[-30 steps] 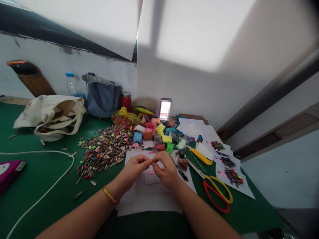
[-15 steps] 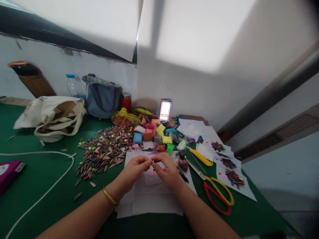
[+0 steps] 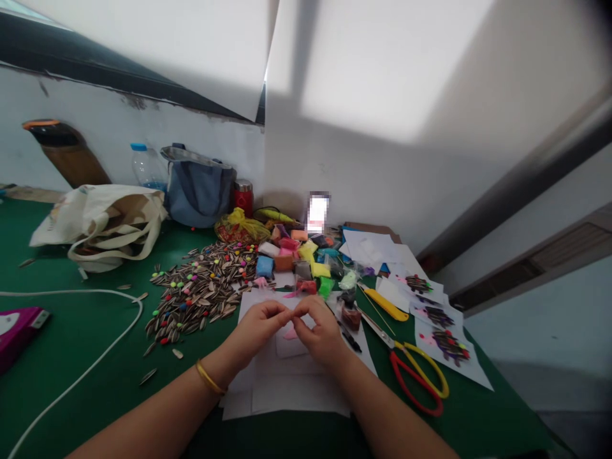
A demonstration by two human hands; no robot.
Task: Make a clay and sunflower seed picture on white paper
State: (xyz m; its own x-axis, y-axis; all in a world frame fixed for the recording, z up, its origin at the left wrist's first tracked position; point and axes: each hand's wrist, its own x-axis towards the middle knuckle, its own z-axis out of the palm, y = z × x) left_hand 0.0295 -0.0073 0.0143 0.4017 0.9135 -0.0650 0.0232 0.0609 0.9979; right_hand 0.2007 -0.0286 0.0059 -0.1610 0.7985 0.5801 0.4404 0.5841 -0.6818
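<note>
My left hand (image 3: 262, 327) and my right hand (image 3: 319, 328) meet at the fingertips, both closed in a pinch. Whatever lies between the fingers is too small or too hidden to make out. Just below them a pink clay shape (image 3: 289, 333) lies on a small white paper (image 3: 289, 348), partly covered by my fingers. That paper rests on larger white sheets (image 3: 301, 392). A black pen (image 3: 352, 338) lies beside my right hand, near a packet of brown clay (image 3: 351, 315).
Sunflower seeds with coloured balls (image 3: 205, 287) are heaped at left. Clay packets (image 3: 303, 270) lie behind my hands. At right are scissors (image 3: 421, 376), a yellow cutter (image 3: 388, 305) and decorated papers (image 3: 473, 366). Bags (image 3: 198, 191) and a lit phone (image 3: 317, 211) stand behind; a white cable (image 3: 108, 349) curves left.
My fingertips stay pinched together, with the right-hand fingers shifted slightly. A small dark spot seen by the pink clay before is now out of sight. The rest looks the same.
</note>
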